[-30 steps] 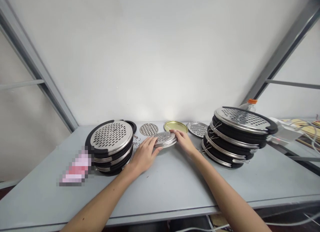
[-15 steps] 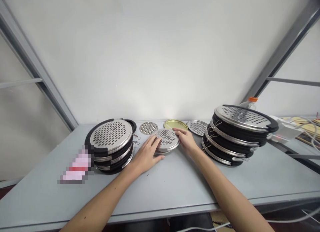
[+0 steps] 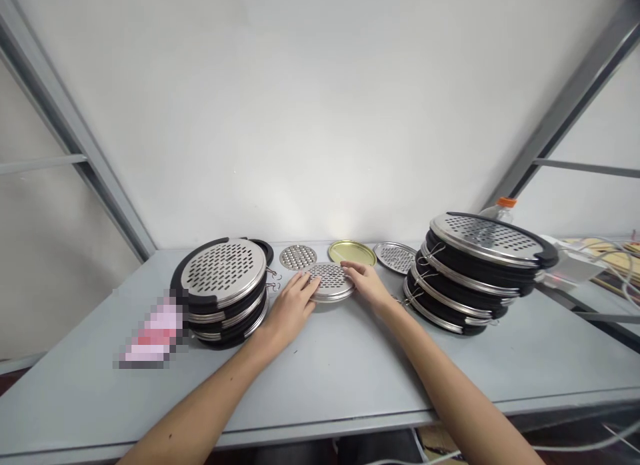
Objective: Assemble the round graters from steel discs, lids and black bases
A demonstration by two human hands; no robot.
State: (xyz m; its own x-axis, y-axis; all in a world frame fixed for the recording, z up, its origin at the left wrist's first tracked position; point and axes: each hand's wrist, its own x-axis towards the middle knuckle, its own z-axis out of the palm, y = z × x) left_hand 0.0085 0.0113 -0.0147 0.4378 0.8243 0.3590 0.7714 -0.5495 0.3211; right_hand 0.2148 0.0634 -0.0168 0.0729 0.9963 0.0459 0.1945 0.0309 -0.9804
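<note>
A short stack of round perforated metal grater plates (image 3: 331,277) lies between my hands, slots on its top face. My left hand (image 3: 293,306) grips its left edge, fingertips on top and thumb low beside the rim. On the right side, my right hand (image 3: 369,286) holds the edge with curled fingers over the rim. Behind it are a loose grater plate (image 3: 299,256), a gold-coloured round lid (image 3: 353,253) and another rimmed grater plate (image 3: 395,257). The undersides of the held plates are hidden.
Round graters with black rims and wire clips form a left stack (image 3: 225,271) and a taller, leaning right stack (image 3: 483,241). An orange-capped bottle (image 3: 501,210) stands behind the right one. A blurred pink packet (image 3: 153,338) lies at left on the grey table (image 3: 320,378).
The plate stack has sunk slightly and lies flatter. My right hand has shifted a little left, and my left thumb has drawn in towards the rim.
</note>
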